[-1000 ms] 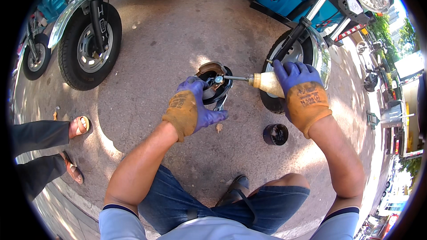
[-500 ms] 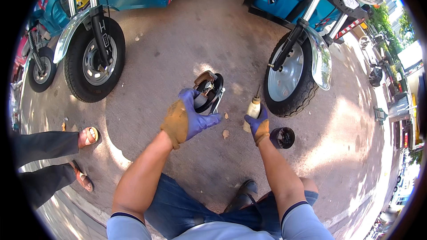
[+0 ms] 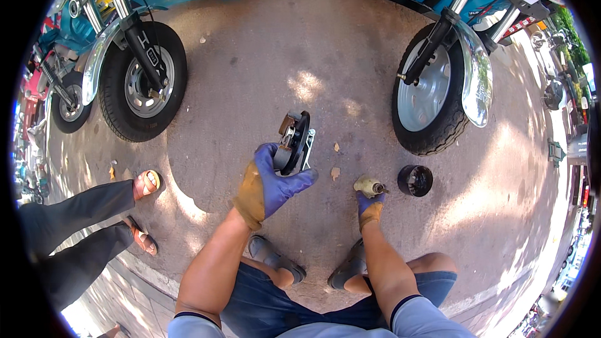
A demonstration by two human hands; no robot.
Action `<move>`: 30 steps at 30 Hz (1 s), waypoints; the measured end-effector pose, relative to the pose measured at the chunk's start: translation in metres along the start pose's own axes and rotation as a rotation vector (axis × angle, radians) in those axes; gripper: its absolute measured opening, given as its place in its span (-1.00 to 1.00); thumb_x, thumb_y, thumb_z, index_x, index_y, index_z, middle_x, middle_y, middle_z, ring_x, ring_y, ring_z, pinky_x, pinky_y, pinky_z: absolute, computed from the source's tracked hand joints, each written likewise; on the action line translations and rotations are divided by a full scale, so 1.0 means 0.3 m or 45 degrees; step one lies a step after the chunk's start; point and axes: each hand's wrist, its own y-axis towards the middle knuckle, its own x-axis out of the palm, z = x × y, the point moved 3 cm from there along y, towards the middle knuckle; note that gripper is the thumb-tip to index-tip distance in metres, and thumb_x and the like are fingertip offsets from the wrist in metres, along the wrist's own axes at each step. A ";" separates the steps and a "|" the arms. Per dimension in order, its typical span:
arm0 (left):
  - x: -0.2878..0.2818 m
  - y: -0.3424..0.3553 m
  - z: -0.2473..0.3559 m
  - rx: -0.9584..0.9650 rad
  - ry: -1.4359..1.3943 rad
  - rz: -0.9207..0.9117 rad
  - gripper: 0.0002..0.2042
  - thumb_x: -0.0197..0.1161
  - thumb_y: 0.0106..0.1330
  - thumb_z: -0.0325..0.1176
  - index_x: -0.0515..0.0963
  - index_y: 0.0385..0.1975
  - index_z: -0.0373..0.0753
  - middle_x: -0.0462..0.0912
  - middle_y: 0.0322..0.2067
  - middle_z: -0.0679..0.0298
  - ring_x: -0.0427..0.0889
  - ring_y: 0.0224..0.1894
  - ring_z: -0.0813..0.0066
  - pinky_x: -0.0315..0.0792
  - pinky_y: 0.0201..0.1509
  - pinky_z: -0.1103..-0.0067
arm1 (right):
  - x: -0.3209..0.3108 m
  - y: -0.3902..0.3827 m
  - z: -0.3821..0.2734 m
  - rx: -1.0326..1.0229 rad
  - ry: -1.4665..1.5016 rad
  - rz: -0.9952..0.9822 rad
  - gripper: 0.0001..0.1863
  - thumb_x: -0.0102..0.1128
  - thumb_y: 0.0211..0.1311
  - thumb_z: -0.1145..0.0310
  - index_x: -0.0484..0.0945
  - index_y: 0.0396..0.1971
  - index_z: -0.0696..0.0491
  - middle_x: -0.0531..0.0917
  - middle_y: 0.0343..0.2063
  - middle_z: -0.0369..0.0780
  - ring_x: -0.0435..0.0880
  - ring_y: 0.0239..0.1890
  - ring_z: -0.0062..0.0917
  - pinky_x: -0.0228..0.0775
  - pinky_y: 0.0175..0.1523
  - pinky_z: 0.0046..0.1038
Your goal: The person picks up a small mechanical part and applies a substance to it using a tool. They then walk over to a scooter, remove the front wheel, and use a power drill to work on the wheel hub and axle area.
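Pulled back from the brake part (image 3: 301, 141), which its spout met a second ago, the pale bottle (image 3: 365, 184) is now nearer the body, spout swung rightward, gripped by the right hand (image 3: 370, 204) beside the black tub (image 3: 415, 181). Fingers curled, the left hand (image 3: 273, 178) grasps the brake part's near edge, tilting it more side-on.

The brake assembly (image 3: 295, 150) is in the left hand (image 3: 274, 178), the bottle (image 3: 366, 184) in the right hand (image 3: 369, 203), with the can (image 3: 415, 181) right and slightly ahead of the latter.
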 end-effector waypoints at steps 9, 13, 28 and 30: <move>0.055 -0.310 -0.006 -0.009 0.004 0.185 -0.39 0.67 0.05 -0.17 0.51 -0.03 -0.38 0.63 -0.23 0.27 0.56 -0.23 0.53 0.55 -0.13 0.51 | 0.043 -0.637 -0.756 0.503 0.118 -0.829 -0.62 0.02 0.59 0.17 0.66 -0.06 0.20 0.74 -0.15 -0.17 0.70 -0.15 -0.50 0.50 0.06 -0.42; 0.052 -0.624 0.130 -0.147 -0.040 0.203 -0.31 0.71 -0.03 -0.09 0.54 -0.03 -0.43 0.63 -0.16 0.11 0.62 -0.16 0.32 0.56 -0.02 0.41 | -0.020 -0.878 -1.187 0.405 -0.266 -1.199 -0.57 -0.03 0.61 0.11 0.64 -0.08 0.20 0.73 -0.18 -0.16 0.72 -0.23 -0.49 0.58 0.00 -0.39; -0.263 -1.850 0.640 -0.071 -0.249 0.757 -0.53 0.42 0.34 -0.32 0.48 0.19 -0.32 0.59 0.10 -0.02 0.60 0.11 -0.01 0.48 0.20 0.32 | -0.198 -1.753 -1.898 0.349 -0.819 -1.931 -0.67 0.11 0.55 0.24 0.66 -0.13 0.25 0.73 -0.38 -0.20 0.67 -0.30 -0.57 0.54 -0.13 -0.45; -0.255 -1.977 0.536 0.051 -0.373 0.949 -0.53 0.39 0.35 -0.36 0.47 0.22 -0.32 0.58 0.10 -0.04 0.59 0.14 -0.04 0.47 0.22 0.30 | -0.177 -1.926 -1.910 0.184 -0.881 -2.030 -0.66 0.14 0.53 0.23 0.65 -0.13 0.26 0.73 -0.38 -0.20 0.67 -0.31 -0.57 0.54 -0.13 -0.45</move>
